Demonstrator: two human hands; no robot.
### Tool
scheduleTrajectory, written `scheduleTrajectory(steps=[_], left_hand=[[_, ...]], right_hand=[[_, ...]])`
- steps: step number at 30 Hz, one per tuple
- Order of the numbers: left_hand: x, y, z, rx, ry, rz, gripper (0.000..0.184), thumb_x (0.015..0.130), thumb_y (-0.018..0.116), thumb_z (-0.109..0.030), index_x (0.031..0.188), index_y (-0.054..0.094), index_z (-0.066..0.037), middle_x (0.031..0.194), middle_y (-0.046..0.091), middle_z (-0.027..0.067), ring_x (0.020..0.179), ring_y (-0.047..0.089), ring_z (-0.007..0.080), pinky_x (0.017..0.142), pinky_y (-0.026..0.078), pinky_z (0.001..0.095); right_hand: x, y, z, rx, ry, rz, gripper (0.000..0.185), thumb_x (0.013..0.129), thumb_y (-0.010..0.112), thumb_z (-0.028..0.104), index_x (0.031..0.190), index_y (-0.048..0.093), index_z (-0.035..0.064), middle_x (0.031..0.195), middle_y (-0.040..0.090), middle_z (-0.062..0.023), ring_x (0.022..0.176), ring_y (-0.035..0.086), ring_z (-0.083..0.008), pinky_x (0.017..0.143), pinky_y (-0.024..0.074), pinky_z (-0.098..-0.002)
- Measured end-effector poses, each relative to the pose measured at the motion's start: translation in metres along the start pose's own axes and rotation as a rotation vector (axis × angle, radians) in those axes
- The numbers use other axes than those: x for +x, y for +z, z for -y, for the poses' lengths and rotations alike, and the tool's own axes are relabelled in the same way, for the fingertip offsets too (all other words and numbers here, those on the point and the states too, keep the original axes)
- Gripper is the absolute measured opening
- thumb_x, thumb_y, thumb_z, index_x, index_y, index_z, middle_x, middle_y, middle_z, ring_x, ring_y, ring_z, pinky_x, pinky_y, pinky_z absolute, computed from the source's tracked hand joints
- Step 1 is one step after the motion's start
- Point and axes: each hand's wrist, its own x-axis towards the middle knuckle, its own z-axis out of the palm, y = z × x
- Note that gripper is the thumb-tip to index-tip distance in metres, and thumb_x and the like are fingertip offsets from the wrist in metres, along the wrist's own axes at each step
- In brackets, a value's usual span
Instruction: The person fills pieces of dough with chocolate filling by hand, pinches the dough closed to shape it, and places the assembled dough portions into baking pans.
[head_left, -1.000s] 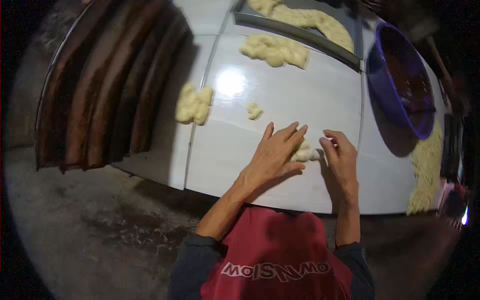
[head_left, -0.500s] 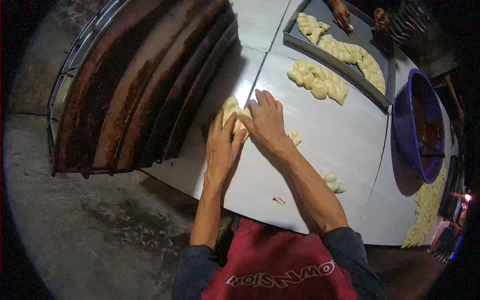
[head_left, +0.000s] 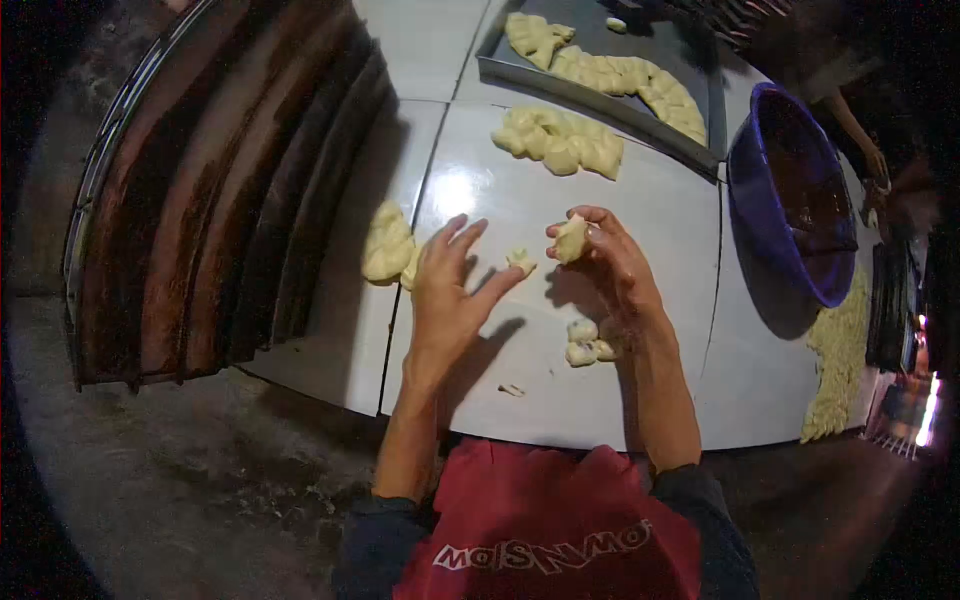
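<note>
My right hand [head_left: 628,268] holds a small lump of pale yellow dough [head_left: 571,240] between its fingers and thumb, above the white table. Its fingers are closed round the lump. To the left, my left hand [head_left: 442,305] has its fingers spread and grips nothing. A smaller dough piece [head_left: 519,261] is at the tip of my left thumb; whether they touch, I cannot tell. Just left of that hand lies a longer dough piece [head_left: 388,245], partly hidden by my fingers. Small dough balls [head_left: 585,345] sit beside my right wrist, and a thin scrap [head_left: 511,390] lies nearer me.
Lumpy dough [head_left: 560,142] lies on the white tabletop [head_left: 660,225], below a metal tray [head_left: 600,101] holding more dough pieces [head_left: 628,74]. A purple basin [head_left: 745,175] and loose yellow bits [head_left: 835,350] are at right. Stacked dark trays [head_left: 215,200] rise at left. Another person's arm [head_left: 858,135] shows beyond the basin.
My hands were together on the dough at left; they have separated. My right hand has moved right with a lump, while the longer dough piece lies left. The co-worker's hands have left the tray.
</note>
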Motion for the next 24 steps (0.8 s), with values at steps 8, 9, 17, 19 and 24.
scheduleTrajectory(steps=[8, 9, 17, 19, 24], left_hand=[[-0.004, 0.093, -0.037, -0.276, -0.15, 0.447, 0.029, 0.089, 0.074, -0.016, 0.112, 0.071, 0.0, 0.098, 0.075, 0.0117, 0.1, 0.068, 0.0161, 0.088, 0.053, 0.0313], [-0.005, 0.098, -0.04, -0.284, -0.168, 0.552, 0.037, 0.091, 0.072, -0.016, 0.123, 0.066, 0.002, 0.107, 0.073, 0.0139, 0.107, 0.067, 0.0181, 0.09, 0.053, 0.0309], [-0.018, 0.196, -0.08, -0.444, 0.45, 0.218, 0.065, 0.095, 0.069, -0.029, 0.145, 0.044, 0.004, 0.138, 0.057, 0.0232, 0.12, 0.062, 0.0315, 0.096, 0.052, 0.0369], [-0.021, 0.228, -0.088, -0.474, 0.556, 0.236, 0.069, 0.094, 0.069, -0.037, 0.142, 0.046, 0.006, 0.136, 0.059, 0.023, 0.11, 0.068, 0.0305, 0.094, 0.054, 0.0362], [-0.05, 0.289, -0.111, -0.966, 0.348, 0.263, 0.086, 0.09, 0.075, -0.032, 0.152, 0.028, 0.004, 0.133, 0.059, 0.0246, 0.117, 0.062, 0.0286, 0.099, 0.05, 0.0391]], right_hand=[[-0.052, -0.08, -0.003, -0.256, -0.155, -0.164, 0.024, 0.095, 0.066, 0.016, 0.115, 0.06, 0.0038, 0.099, 0.065, -0.004, 0.085, 0.063, -0.0093, 0.069, 0.0539, -0.023], [-0.056, -0.09, -0.008, -0.297, -0.24, -0.217, 0.022, 0.095, 0.066, 0.016, 0.113, 0.061, 0.0038, 0.099, 0.065, -0.0038, 0.085, 0.062, -0.0089, 0.069, 0.0534, -0.0221], [-0.091, -0.127, 0.023, -0.095, -0.386, -0.266, 0.023, 0.089, 0.073, 0.004, 0.107, 0.059, 0.0041, 0.096, 0.065, -0.0024, 0.085, 0.061, -0.009, 0.072, 0.0527, -0.0223], [-0.096, -0.131, 0.031, 0.239, -0.391, -0.137, 0.023, 0.088, 0.074, 0.004, 0.105, 0.059, 0.0043, 0.093, 0.064, -0.0024, 0.083, 0.061, -0.0083, 0.071, 0.0519, -0.0212], [-0.114, -0.157, 0.075, 0.369, -0.35, -0.048, 0.015, 0.095, 0.065, 0.012, 0.106, 0.059, 0.0051, 0.093, 0.065, -0.0034, 0.082, 0.063, -0.0104, 0.072, 0.0524, -0.0239]])
